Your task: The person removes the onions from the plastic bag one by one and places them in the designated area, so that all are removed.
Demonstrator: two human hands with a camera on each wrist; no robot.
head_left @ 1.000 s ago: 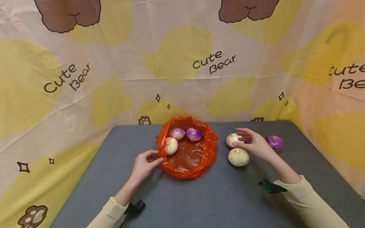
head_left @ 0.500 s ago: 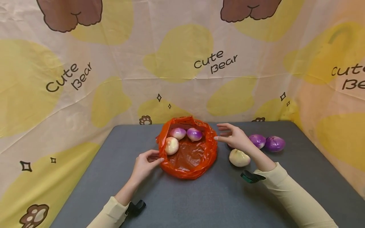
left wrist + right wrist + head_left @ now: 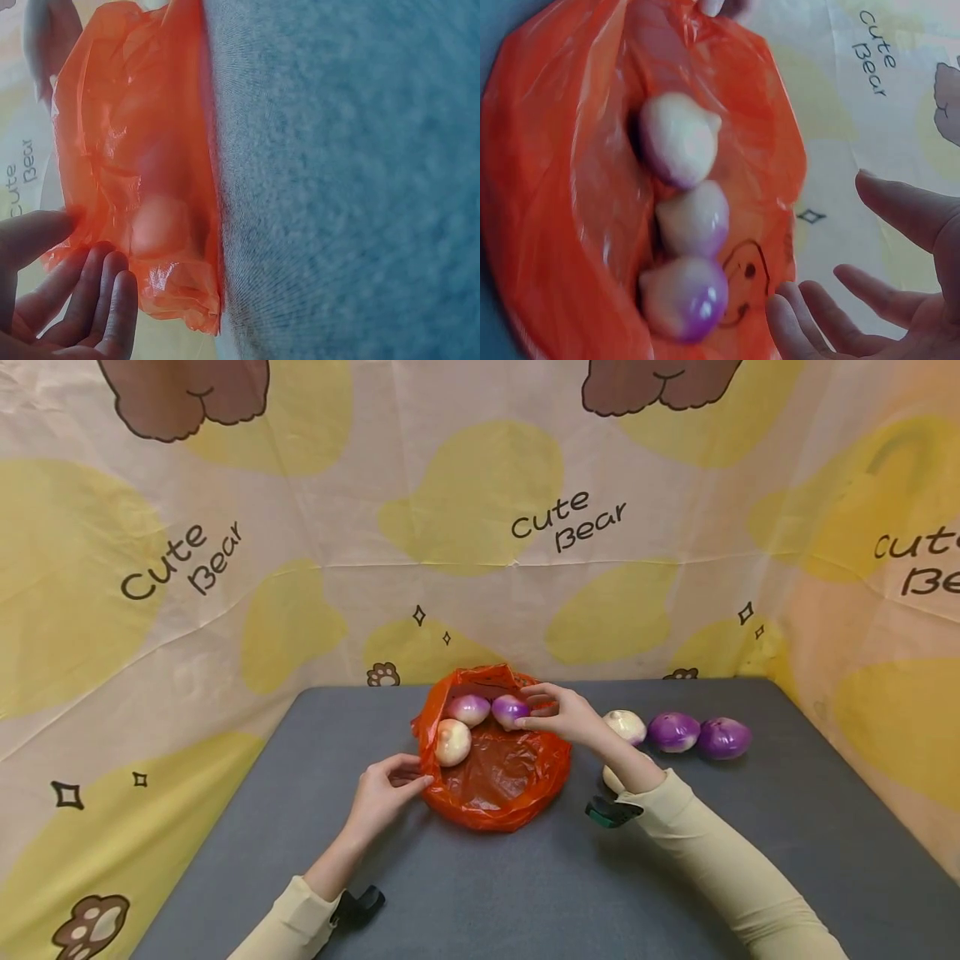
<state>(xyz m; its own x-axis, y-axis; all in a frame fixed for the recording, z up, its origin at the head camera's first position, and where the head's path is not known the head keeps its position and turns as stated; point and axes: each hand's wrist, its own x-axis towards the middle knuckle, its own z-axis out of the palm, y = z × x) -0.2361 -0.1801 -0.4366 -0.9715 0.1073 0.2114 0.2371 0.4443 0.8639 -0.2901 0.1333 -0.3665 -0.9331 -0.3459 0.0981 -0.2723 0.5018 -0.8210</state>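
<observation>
My left hand (image 3: 381,795) pinches the left rim of a red plastic bag (image 3: 480,820) between thumb and fingers. The bag stands with its mouth wide, and inside lie a pale onion (image 3: 679,139) and two purple-and-white onions (image 3: 696,219), (image 3: 685,298) at its back. My right hand (image 3: 561,713) hovers over the bag's right rim, fingers spread and nothing between them. In the head view its fingertips overlap the right purple onion (image 3: 507,712); the right wrist view shows them apart.
Right of the bag a pale onion (image 3: 627,725) and two purple onions (image 3: 673,732), (image 3: 723,739) stand in a row on the grey table (image 3: 510,902). Another pale onion (image 3: 612,780) is partly hidden by my right wrist. A patterned cloth (image 3: 465,510) hangs behind.
My right hand has moved left, without an onion, from over the pale onions on the table to the bag's mouth. The left hand keeps its place at the rim.
</observation>
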